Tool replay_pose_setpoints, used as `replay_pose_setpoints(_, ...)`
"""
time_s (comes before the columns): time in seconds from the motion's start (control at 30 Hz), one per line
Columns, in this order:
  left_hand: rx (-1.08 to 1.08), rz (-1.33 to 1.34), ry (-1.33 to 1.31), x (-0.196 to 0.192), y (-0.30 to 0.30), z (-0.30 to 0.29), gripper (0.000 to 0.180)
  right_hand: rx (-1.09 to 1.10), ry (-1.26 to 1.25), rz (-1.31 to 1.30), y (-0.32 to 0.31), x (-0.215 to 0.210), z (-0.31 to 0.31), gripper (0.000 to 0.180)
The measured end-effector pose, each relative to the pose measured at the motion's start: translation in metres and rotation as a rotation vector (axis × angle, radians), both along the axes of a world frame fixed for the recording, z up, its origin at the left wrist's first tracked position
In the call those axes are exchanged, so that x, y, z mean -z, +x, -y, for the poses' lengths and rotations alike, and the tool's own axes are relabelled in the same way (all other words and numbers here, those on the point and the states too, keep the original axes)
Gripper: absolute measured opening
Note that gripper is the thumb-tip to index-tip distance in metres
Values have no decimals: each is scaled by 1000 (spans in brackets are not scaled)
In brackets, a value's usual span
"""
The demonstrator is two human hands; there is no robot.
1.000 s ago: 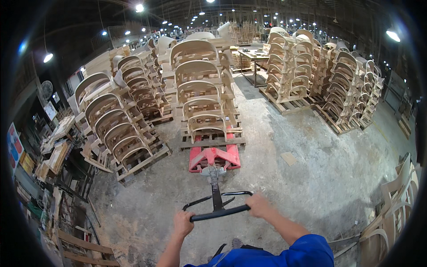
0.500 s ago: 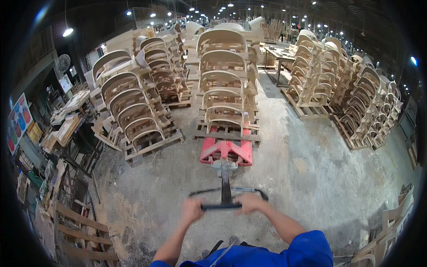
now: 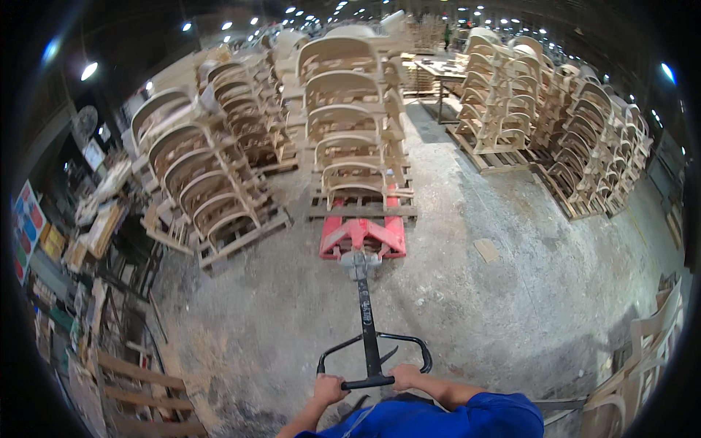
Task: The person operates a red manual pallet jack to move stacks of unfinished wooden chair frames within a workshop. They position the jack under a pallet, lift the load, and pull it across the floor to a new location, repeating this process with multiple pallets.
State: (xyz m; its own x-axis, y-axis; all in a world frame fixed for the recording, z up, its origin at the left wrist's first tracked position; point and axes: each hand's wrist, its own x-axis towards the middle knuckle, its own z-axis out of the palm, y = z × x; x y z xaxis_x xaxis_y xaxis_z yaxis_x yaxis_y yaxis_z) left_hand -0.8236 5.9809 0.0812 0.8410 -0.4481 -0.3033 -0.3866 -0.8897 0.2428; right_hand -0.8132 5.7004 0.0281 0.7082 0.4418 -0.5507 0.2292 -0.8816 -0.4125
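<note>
Both hands are gripping the black loop-shaped steel handle (image 3: pixel 371 359) of a red hand pallet truck (image 3: pixel 363 236), low in the middle of the view. The left hand (image 3: pixel 328 389) is curling shut around the left end of the handle's near crossbar, fingers wrapped over the top. The right hand (image 3: pixel 406 377) is closing round the right end of the same bar in the same way (thumbs are hidden, so how they are lying cannot be told). The long black tiller is running straight ahead from the handle to the truck's red body, which is sitting on the dusty grey concrete floor (image 3: pixel 511 306). Its forks are reaching under a flat wooden pallet (image 3: pixel 361 210) that is carrying a tall stack of pale curved wooden chair frames (image 3: pixel 350 120). More stacks of the same frames are standing to the left (image 3: pixel 201 186) and to the right (image 3: pixel 584 139), each on its own pallet and well apart from the truck.
</note>
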Motion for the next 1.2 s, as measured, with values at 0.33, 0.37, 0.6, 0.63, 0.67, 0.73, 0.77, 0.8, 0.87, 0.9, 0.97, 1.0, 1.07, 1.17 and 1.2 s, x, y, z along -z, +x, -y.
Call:
replay_pose_setpoints(0.33,-306,522,-153,-130,168,9,26,75,185,577,166,-210,6,40)
replay_pose_setpoints(0.37,-278,539,-159,-135,175,17,27,117,179,624,171,-199,6,37)
replay_pose_setpoints(0.6,-159,182,157,-52,52,35,23,128,325,509,27,-62,12,34)
replay_pose_setpoints(0.63,-132,-65,248,-37,34,39,33,70,263,389,6,-39,17,33)
replay_pose_setpoints(0.67,-164,-189,256,-25,19,46,43,55,257,202,-6,-13,19,35)
replay_pose_setpoints(0.73,0,-317,386,-11,20,52,47,16,252,-32,-7,-2,14,39)
replay_pose_setpoints(0.77,-50,-278,348,-7,26,52,45,-3,223,-77,6,-10,19,41)
replay_pose_setpoints(0.8,-106,-243,307,-6,30,52,43,-28,194,-125,21,-18,27,43)
replay_pose_setpoints(0.87,-118,-103,327,-22,57,41,37,11,343,93,51,-51,41,38)
replay_pose_setpoints(0.9,-203,-57,324,-37,76,40,35,55,401,247,67,-71,46,34)
replay_pose_setpoints(0.97,-247,149,268,-71,115,39,31,104,463,499,103,-119,54,35)
replay_pose_setpoints(1.0,-290,240,213,-87,132,50,30,130,474,607,120,-133,57,35)
replay_pose_setpoints(1.07,-244,317,246,-110,149,73,28,157,447,659,135,-144,61,37)
replay_pose_setpoints(1.17,-279,253,285,-106,128,79,28,157,468,744,117,-131,57,40)
replay_pose_setpoints(1.2,-302,197,290,-93,111,78,28,152,474,726,96,-117,58,41)
